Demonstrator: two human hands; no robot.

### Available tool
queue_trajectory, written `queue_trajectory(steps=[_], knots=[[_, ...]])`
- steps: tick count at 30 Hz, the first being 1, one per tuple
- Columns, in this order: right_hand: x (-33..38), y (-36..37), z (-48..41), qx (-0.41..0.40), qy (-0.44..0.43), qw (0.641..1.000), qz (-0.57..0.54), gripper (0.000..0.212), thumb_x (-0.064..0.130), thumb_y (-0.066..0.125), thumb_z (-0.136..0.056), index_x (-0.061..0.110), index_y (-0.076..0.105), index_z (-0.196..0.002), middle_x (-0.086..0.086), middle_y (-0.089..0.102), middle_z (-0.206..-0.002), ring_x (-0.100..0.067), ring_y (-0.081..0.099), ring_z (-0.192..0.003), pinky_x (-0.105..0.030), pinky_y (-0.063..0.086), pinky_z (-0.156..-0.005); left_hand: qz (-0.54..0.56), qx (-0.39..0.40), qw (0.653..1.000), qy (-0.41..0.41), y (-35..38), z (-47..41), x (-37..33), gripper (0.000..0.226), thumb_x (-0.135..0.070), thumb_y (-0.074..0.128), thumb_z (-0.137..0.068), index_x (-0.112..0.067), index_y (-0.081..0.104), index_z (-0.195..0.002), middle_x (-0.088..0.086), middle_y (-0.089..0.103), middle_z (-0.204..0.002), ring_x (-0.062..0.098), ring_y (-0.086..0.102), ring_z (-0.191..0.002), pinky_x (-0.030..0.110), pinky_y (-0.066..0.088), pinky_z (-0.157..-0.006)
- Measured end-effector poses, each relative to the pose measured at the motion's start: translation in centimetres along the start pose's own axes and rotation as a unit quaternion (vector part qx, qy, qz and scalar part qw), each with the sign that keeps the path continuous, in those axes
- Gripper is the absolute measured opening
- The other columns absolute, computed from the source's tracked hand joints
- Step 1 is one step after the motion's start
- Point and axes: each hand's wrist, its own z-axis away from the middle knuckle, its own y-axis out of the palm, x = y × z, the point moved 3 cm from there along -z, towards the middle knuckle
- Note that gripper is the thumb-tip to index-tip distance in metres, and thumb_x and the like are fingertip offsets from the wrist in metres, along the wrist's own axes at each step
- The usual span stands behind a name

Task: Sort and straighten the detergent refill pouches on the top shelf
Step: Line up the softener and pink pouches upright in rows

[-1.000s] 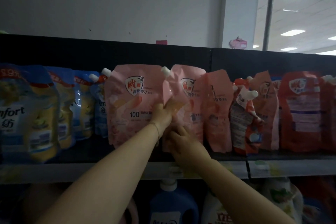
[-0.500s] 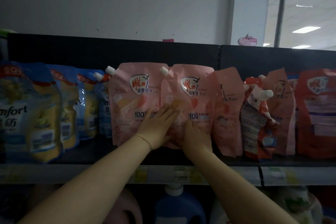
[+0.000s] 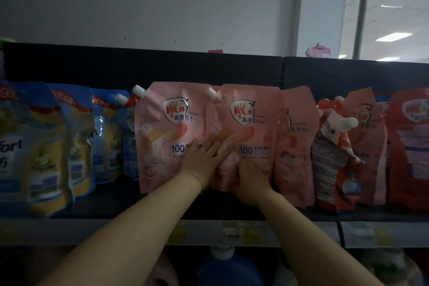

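While raised to the top shelf (image 3: 111,204), both hands on the pink row, mid-shelf.
Left hand (image 3: 204,158): palm down across the join of first pink pouch (image 3: 162,123) and second pink pouch (image 3: 255,127); fingers (image 3: 216,144) straight and spread, tips on the second pouch's front; thin bracelet (image 3: 197,176) at the wrist.
Right hand (image 3: 251,176): set against the lower front of second pink pouch, just below and right of left hand; fingers close together, blurred into the pink film; pressing or pinching, cannot tell.
First and second pink pouches: upright, facing out, edges overlapping; white spout cap (image 3: 138,90) at each upper left corner.
Third pink pouch (image 3: 297,146): just right of the second, turned partly sideways, touching it.
Blue-and-yellow pouches (image 3: 34,146): left end of the shelf, leaning, overlapped.
Red pouches (image 3: 408,146): right end; tilted pouch (image 3: 332,158) among them, spout pointing right.
Price label strip (image 3: 232,232): along the shelf's front edge.
Blue bottle (image 3: 227,269): on the level below, under the hands.
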Motion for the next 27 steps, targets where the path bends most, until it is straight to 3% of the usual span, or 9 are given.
queue_trajectory(steps=[3,7,10,11,13,17,20,23,27], knots=[[0.3,0.1,0.1,0.0,0.008,0.999,0.038,0.074,0.03,0.065,-0.087,0.006,0.024,-0.143,-0.014,0.032,-0.146,-0.03,0.036,-0.131,-0.034,0.03,-0.106,0.016,-0.016,1.0,-0.005,-1.2,1.2,0.3,0.1,-0.044,0.062,-0.085,-0.029,-0.01,-0.153,0.0,-0.019,-0.16,0.022,-0.012,-0.148,0.048,0.004,-0.116],[0.8,-0.4,0.7,0.036,0.024,0.999,0.006,0.079,0.032,0.066,-0.085,0.006,0.021,-0.144,-0.013,0.029,-0.147,-0.031,0.033,-0.133,-0.037,0.033,-0.108,0.139,-0.239,0.955,-0.108,-2.2,4.6,3.6,0.065,-0.03,0.05,-0.086,-0.016,0.029,-0.146,0.011,0.015,-0.158,0.028,0.013,-0.146,0.045,0.017,-0.117],[2.6,-1.3,1.8,0.016,0.035,0.999,0.009,0.06,0.04,0.06,-0.087,0.005,0.044,-0.133,-0.014,0.047,-0.133,-0.032,0.05,-0.118,-0.036,0.046,-0.093,0.252,-0.338,0.873,-0.245,-1.1,7.1,5.8,0.056,-0.026,0.057,-0.086,-0.004,0.037,-0.134,0.018,0.034,-0.142,0.034,0.035,-0.13,0.048,0.036,-0.106],[3.5,-1.6,2.2,-0.012,0.027,1.0,-0.006,0.042,0.038,0.059,-0.087,0.007,0.057,-0.115,-0.011,0.058,-0.115,-0.03,0.058,-0.103,-0.034,0.051,-0.081,0.295,-0.337,0.839,-0.309,-0.5,7.7,6.2,0.057,-0.026,0.058,-0.089,-0.003,0.036,-0.135,0.019,0.035,-0.141,0.034,0.036,-0.129,0.05,0.037,-0.104],[5.1,-1.6,3.0,-0.042,0.011,0.997,-0.061,0.022,0.033,0.056,-0.089,0.011,0.059,-0.09,-0.006,0.062,-0.089,-0.026,0.061,-0.083,-0.033,0.053,-0.068,0.381,-0.307,0.761,-0.427,0.6,8.3,6.8,0.06,-0.032,0.055,-0.093,-0.004,0.031,-0.14,0.018,0.034,-0.144,0.034,0.034,-0.131,0.052,0.032,-0.103],[7.3,0.4,3.9,0.033,-0.015,0.988,-0.151,0.054,0.032,0.058,-0.09,0.011,0.036,-0.134,-0.01,0.053,-0.126,-0.029,0.054,-0.113,-0.04,0.049,-0.09,0.546,-0.196,0.628,-0.519,3.1,8.4,7.7,0.064,-0.055,0.043,-0.093,-0.011,0.033,-0.14,0.013,0.037,-0.145,0.034,0.032,-0.134,0.057,0.025,-0.11],[8.0,1.6,4.3,0.059,-0.005,0.986,-0.156,0.064,0.036,0.057,-0.091,0.009,0.026,-0.14,-0.014,0.043,-0.138,-0.032,0.046,-0.123,-0.045,0.043,-0.1,0.595,-0.207,0.564,-0.534,3.0,8.5,8.3,0.057,-0.056,0.032,-0.096,-0.012,0.046,-0.129,0.015,0.051,-0.133,0.036,0.045,-0.124,0.053,0.034,-0.105],[8.9,1.7,4.5,0.088,0.021,0.983,-0.158,0.069,0.042,0.056,-0.092,0.005,0.024,-0.141,-0.014,0.042,-0.139,-0.033,0.046,-0.123,-0.041,0.044,-0.098,0.6,-0.286,0.544,-0.512,0.9,8.9,7.8,0.036,-0.034,0.03,-0.103,-0.006,0.054,-0.104,0.017,0.058,-0.11,0.032,0.056,-0.102,0.039,0.043,-0.086],[9.9,1.2,4.8,0.09,0.039,0.971,-0.217,0.072,0.038,0.058,-0.092,0.002,0.022,-0.142,-0.015,0.044,-0.138,-0.031,0.048,-0.123,-0.038,0.045,-0.096,0.588,-0.368,0.553,-0.462,-1.4,10.9,6.5,0.03,-0.027,0.033,-0.103,-0.01,0.045,-0.082,0.004,0.052,-0.08,0.023,0.053,-0.077,0.03,0.037,-0.07]])
